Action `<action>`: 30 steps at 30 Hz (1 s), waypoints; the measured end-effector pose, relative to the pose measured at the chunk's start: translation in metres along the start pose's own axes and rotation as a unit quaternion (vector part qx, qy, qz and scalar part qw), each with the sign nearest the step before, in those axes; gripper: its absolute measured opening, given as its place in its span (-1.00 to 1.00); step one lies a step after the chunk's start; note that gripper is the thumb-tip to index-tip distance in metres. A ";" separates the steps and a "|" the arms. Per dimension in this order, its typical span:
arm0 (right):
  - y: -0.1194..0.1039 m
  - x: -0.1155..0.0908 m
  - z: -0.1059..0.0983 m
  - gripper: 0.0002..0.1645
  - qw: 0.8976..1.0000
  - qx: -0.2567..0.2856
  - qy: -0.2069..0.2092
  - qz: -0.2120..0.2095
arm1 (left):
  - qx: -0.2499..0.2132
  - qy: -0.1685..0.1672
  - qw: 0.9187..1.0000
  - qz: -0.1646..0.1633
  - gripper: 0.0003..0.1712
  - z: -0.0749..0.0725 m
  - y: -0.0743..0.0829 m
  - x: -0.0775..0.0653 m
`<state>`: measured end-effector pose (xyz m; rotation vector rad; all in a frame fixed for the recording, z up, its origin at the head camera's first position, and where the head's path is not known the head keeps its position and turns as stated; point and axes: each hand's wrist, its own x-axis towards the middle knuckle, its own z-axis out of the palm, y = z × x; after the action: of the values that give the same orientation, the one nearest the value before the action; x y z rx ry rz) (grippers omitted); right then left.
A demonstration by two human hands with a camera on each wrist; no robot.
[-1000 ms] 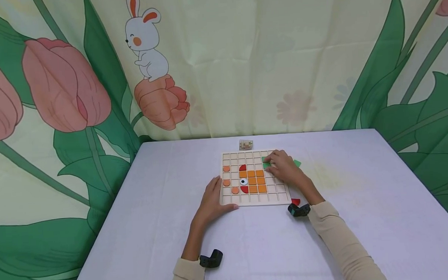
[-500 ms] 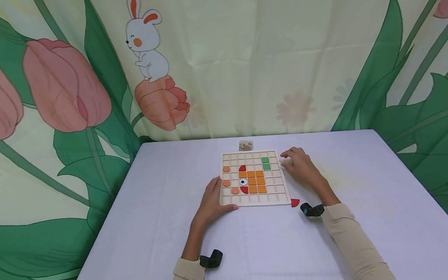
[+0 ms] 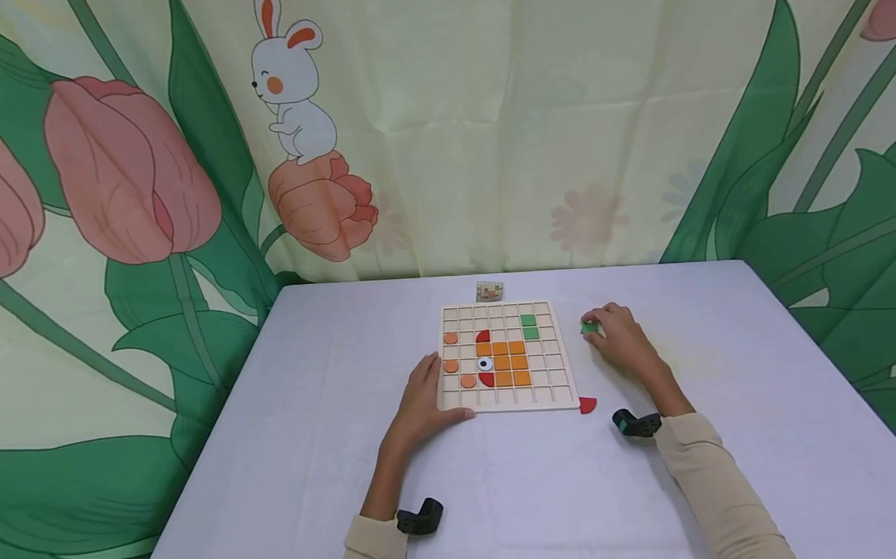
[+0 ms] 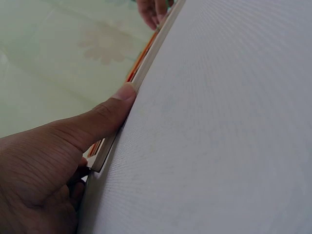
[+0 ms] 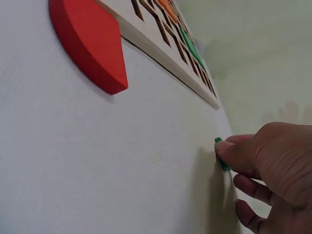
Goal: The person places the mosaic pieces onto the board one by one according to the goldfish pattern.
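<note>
A wooden grid board (image 3: 509, 408) lies on the table, with orange squares (image 3: 502, 363), red quarter-rounds (image 3: 486, 379), peach discs (image 3: 468, 381), an eye piece (image 3: 485, 365) and two green squares (image 3: 530, 333) in its cells. My left hand (image 3: 423, 397) holds the board's near left corner, thumb along the front edge and fingers at the left side. To the right of the board, my right hand (image 3: 619, 339) pinches a green tile (image 5: 223, 163) between thumb and fingers, close over the table. A loose red quarter-round (image 5: 90, 44) lies by the board's near right corner.
A small patterned block (image 3: 489, 291) stands just beyond the board's far edge. White cloth covers the table (image 3: 309, 361), and a printed curtain (image 3: 457, 146) hangs behind it. Each wrist wears a black camera (image 3: 421, 517).
My right hand has left the two green squares on the board, moved right, and now pinches another green tile. My left hand stays on the board's corner.
</note>
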<state>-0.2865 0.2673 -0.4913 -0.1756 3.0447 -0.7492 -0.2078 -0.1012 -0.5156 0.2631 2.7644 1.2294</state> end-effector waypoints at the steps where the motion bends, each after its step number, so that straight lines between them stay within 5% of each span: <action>1: 0.000 0.000 0.000 -0.60 1.000 0.006 -0.003 -0.002 | 0.000 0.000 1.000 0.001 0.39 0.000 0.000 0.000; 30: -0.026 0.007 0.016 -0.61 0.998 0.032 -0.022 -0.057 | -0.003 0.002 1.000 0.001 0.39 0.000 0.000 -0.001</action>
<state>-0.2900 0.2359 -0.4935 -0.3617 2.9851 -0.8367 -0.2070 -0.1013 -0.5150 0.2621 2.7641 1.2405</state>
